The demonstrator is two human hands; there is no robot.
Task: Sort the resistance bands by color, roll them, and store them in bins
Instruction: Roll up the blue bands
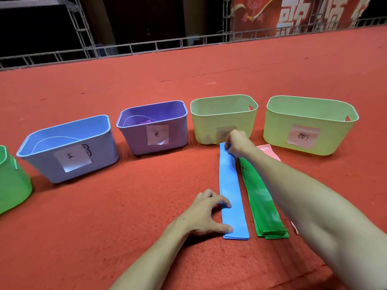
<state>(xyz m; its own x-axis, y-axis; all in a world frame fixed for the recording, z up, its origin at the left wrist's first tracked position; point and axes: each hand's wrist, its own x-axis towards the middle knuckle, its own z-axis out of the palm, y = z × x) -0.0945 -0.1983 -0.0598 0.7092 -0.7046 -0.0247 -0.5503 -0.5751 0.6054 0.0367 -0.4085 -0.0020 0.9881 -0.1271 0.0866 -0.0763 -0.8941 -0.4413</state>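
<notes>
One blue band (232, 185), left hand (206, 214), right hand (237, 143)

Bare left grip (206, 214) and right grip (237, 143), bare forearms (303, 201), small wrist mole (183, 219).

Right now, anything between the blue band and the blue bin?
Nothing visible. The left hand and right hand hold the blue band; only bare red carpet lies between it and the blue bin to the left.
</notes>
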